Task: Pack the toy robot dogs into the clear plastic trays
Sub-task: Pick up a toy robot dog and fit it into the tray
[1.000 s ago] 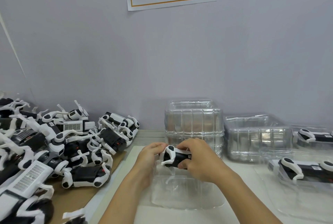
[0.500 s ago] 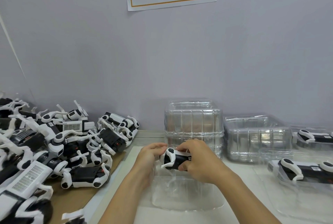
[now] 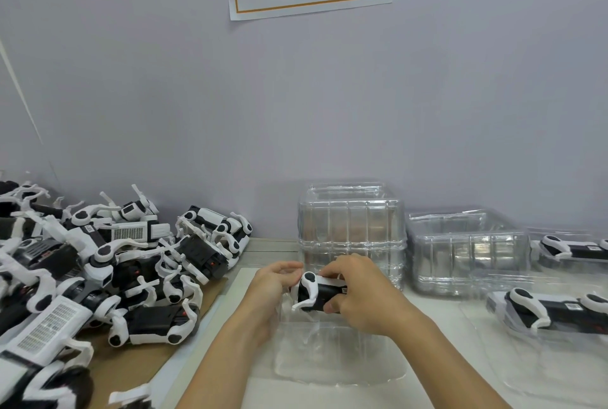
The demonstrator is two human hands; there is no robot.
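My right hand grips the toy robot dog round its body; my left hand pinches its front end; the dog hovers just over the clear tray, barely lower than a second ago, so seating remains; unpacked dogs wait left.

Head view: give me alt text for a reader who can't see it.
Both hands, left hand and right hand, hold a black-and-white toy robot dog above an empty clear plastic tray on the table. A pile of toy dogs lies left; stacked empty trays stand behind, and packed trays sit right.
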